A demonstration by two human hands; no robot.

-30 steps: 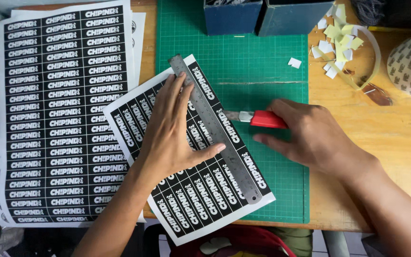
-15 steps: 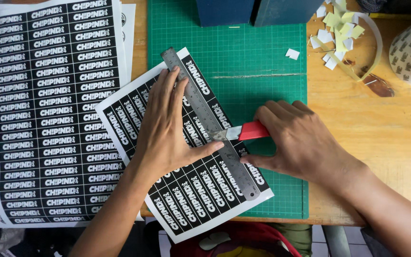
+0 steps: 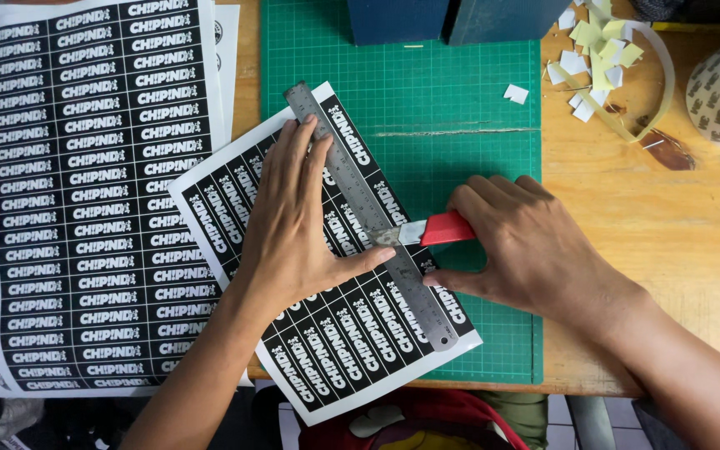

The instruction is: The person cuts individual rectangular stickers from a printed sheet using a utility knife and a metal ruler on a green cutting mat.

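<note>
The right hand (image 3: 535, 254) is clenched around a red-handled utility knife (image 3: 427, 231), its blade tip touching the right edge of a long steel ruler (image 3: 368, 212). The left hand (image 3: 293, 225) lies flat, fingers spread, pressing on the ruler and on the tilted white sheet of black rectangular labels (image 3: 327, 333) beneath it (thumb reaching across the ruler toward the blade). Sheet and ruler rest on a green gridded cutting mat (image 3: 460, 100) on the wooden surface (image 3: 668, 225). To the left lies a stack of larger sheets of the same black labels (image 3: 85, 192), upright. Small white and yellow paper scraps (image 3: 597, 58) sit beyond the mat's upper right corner.
</note>
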